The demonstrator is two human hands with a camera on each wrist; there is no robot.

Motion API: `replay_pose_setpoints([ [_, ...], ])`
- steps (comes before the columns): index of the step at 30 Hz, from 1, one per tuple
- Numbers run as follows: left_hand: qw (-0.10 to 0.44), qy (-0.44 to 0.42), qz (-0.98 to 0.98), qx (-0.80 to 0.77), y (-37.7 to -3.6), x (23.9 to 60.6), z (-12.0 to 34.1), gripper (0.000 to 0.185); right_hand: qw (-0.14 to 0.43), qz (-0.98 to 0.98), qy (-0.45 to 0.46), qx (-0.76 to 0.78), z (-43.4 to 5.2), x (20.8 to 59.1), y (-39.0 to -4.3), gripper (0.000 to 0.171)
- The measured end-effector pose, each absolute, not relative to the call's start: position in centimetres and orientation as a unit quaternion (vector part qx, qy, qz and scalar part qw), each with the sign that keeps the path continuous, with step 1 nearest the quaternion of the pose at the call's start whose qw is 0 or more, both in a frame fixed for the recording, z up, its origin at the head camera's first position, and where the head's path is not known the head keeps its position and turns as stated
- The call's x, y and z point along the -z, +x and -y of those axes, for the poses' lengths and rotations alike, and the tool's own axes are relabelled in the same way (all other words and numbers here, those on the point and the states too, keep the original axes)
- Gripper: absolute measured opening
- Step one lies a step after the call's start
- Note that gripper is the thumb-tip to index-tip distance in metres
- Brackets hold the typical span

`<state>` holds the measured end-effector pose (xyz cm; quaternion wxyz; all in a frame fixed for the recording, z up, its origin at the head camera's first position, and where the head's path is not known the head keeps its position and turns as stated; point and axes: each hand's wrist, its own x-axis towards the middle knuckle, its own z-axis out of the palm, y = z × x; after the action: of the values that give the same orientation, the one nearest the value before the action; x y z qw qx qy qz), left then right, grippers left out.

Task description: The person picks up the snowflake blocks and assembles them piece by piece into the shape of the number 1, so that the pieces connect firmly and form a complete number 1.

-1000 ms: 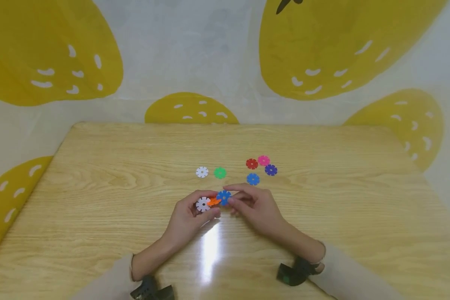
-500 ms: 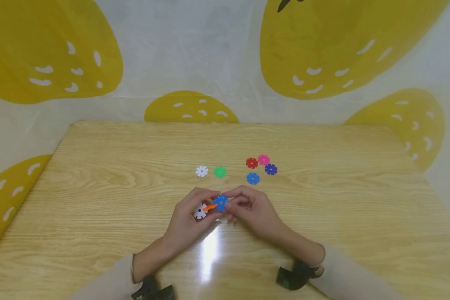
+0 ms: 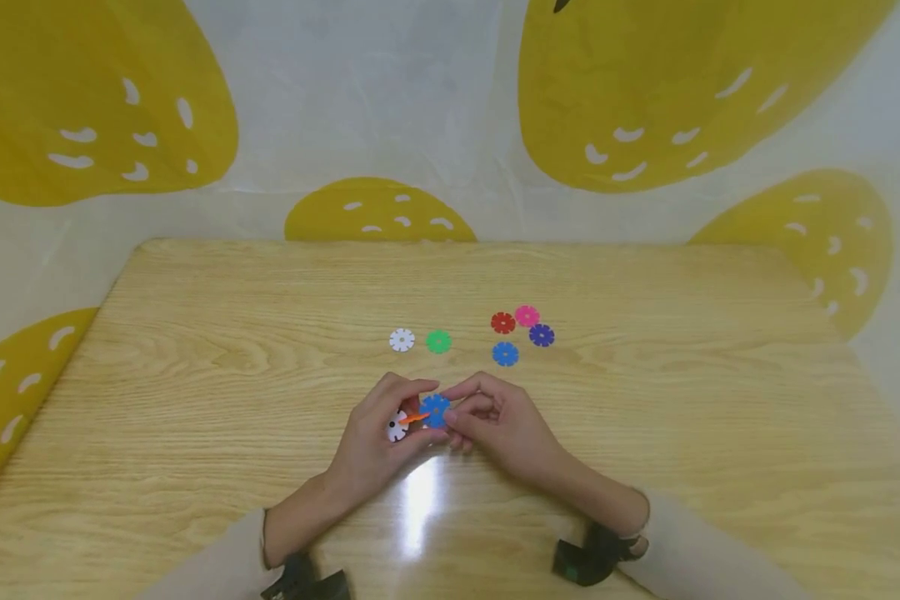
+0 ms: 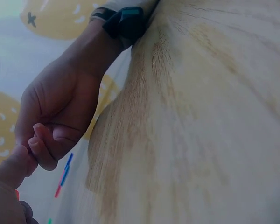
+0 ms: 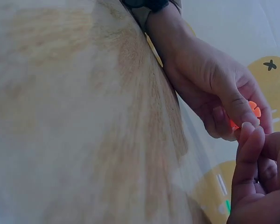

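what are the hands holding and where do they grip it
The left hand pinches the white-and-orange disc pair at its rim; the right hand pinches the blue disc by its edge.

The left wrist view looks along the wooden table (image 4: 200, 116), whose grain runs away from the camera. The right hand (image 4: 60, 112) reaches in from the top, its fingers (image 4: 44, 144) curled under, with a black band (image 4: 126, 21) on its wrist. The left hand (image 4: 7, 186) shows only as a thumb and knuckles in the bottom left corner, its thumb tip touching the right hand's curled fingers. By the table's far edge, thin blue and pink discs (image 4: 63, 175) are seen edge-on. Behind is pale cloth (image 4: 9, 60) with yellow shapes.
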<state>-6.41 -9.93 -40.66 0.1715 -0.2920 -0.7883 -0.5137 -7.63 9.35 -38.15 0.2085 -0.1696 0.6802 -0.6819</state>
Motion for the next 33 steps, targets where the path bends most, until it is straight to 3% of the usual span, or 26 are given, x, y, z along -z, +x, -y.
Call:
replay_pose_setpoints([
  [5, 0.167, -0.292, 0.783, 0.523, -6.1, 39.2, 9.5, 0.047, 0.214, -0.684, -0.158, 0.679, -9.2, 37.0, -7.4, 0.018],
  [15, 0.173, -0.328, 0.773, 0.515, -6.2, 37.4, 9.8, 0.036, 0.229, -0.687, -0.173, 0.668, -9.5, 39.0, -8.1, 0.017],
  [20, 0.184, -0.326, 0.772, 0.513, -6.6, 37.4, 10.2, 0.037, 0.218, -0.71, -0.18, 0.645, -9.8, 37.3, -8.3, 0.016],
  [33, 0.196, -0.348, 0.766, 0.504, -7.5, 40.8, 10.7, 0.043, 0.046, -0.849, -0.205, 0.485, -13.6, 33.5, -11.4, 0.02],
])
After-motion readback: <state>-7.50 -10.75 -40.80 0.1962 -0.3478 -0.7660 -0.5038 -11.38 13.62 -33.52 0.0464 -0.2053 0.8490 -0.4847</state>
